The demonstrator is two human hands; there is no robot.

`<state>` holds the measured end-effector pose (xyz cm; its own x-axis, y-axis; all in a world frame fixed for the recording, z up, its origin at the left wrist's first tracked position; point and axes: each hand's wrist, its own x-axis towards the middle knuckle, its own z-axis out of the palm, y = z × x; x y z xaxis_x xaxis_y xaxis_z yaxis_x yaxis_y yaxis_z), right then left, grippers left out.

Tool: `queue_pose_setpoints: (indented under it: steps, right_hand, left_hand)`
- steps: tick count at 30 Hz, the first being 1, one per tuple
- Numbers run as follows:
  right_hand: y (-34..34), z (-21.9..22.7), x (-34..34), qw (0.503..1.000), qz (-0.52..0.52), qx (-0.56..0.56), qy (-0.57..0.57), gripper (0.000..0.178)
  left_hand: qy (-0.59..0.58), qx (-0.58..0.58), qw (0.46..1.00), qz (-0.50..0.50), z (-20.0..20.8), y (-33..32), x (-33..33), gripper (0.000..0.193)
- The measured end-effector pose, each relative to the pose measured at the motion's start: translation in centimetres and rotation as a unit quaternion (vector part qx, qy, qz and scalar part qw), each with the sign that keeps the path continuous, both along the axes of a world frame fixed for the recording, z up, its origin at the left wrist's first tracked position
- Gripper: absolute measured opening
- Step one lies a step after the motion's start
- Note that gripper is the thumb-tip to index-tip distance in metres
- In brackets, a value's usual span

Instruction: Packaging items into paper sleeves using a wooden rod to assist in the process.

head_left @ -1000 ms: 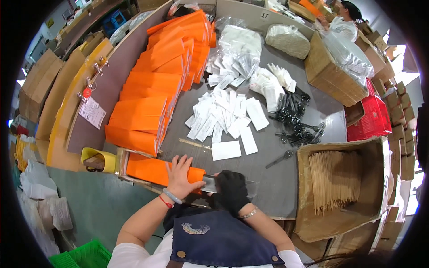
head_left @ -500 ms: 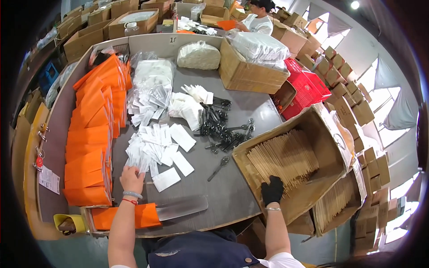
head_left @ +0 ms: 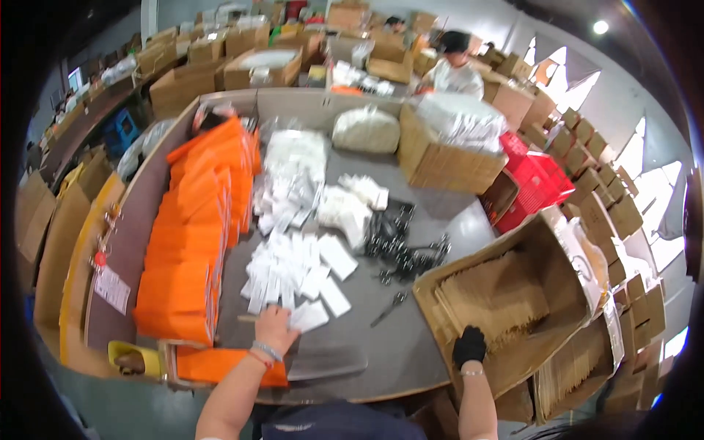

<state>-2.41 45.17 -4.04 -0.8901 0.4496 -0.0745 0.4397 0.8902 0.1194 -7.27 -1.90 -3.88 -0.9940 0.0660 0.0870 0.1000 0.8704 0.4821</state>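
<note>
My left hand (head_left: 275, 328) is bare, with bracelets at the wrist. Its fingers are bent down at the near edge of a loose pile of small white packets (head_left: 284, 265). A narrow pale strip (head_left: 248, 317) sticks out on the hand's left; blur hides what the fingers grip. One flat white packet (head_left: 309, 315) lies just right of the hand. My right hand (head_left: 469, 347), in a black glove, rests at the near edge of a row of thin brown pieces (head_left: 499, 293) inside an open cardboard box (head_left: 433, 323). Its fingertips blend into the dark glove.
Orange pouches (head_left: 180, 257) stand stacked along the left wall. Near the front edge lies an orange pouch (head_left: 227, 364) with a clear flap. Black plastic spoons (head_left: 400, 246) are heaped mid-table. Behind are a carton (head_left: 447, 165) and red baskets (head_left: 539, 180). Another person (head_left: 455, 73) works beyond.
The whole view has shifted, so the table appears lower and further right. My left hand has drawn back toward the pile's near right edge. My right hand stays at the cardboard box.
</note>
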Motion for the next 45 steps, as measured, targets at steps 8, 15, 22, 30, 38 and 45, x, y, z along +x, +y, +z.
queue_pose_setpoints:
  steps: [8, 15, 22, 30, 38, 45]
  right_hand:
    - [-0.4, -2.0, 0.7, 0.84, -0.077, -0.305, 0.443, 0.015]
    - [-5.0, -5.5, -1.4, 0.86, 0.093, -0.277, 0.418, 0.01]
    - [-11.5, 1.3, -8.0, 0.884, 0.265, -0.308, 0.232, 0.021]
    - [-11.8, -0.2, -10.2, 0.9, 0.382, -0.2, 0.069, 0.015]
    - [-20.2, 3.8, -5.1, 0.821, 0.437, -0.368, -0.007, 0.015]
    - [-25.5, 2.2, -1.6, 0.837, 0.419, -0.351, -0.028, 0.023]
  left_hand:
    - [-0.026, -0.047, 0.999, -0.009, -0.8, -0.5, 0.5, 0.039]
    - [-0.028, -0.046, 0.998, -0.033, -0.8, 0.3, 0.2, 0.031]
    - [-0.172, 0.274, 0.944, -0.064, 4.9, 0.3, 3.5, 0.024]
    - [0.042, 0.005, 0.987, -0.155, 3.1, 0.2, 9.1, 0.037]
    - [0.05, -0.099, 0.976, -0.185, 3.2, -0.1, 12.6, 0.031]
    - [0.047, -0.114, 0.976, -0.181, 3.2, -0.9, 12.6, 0.048]
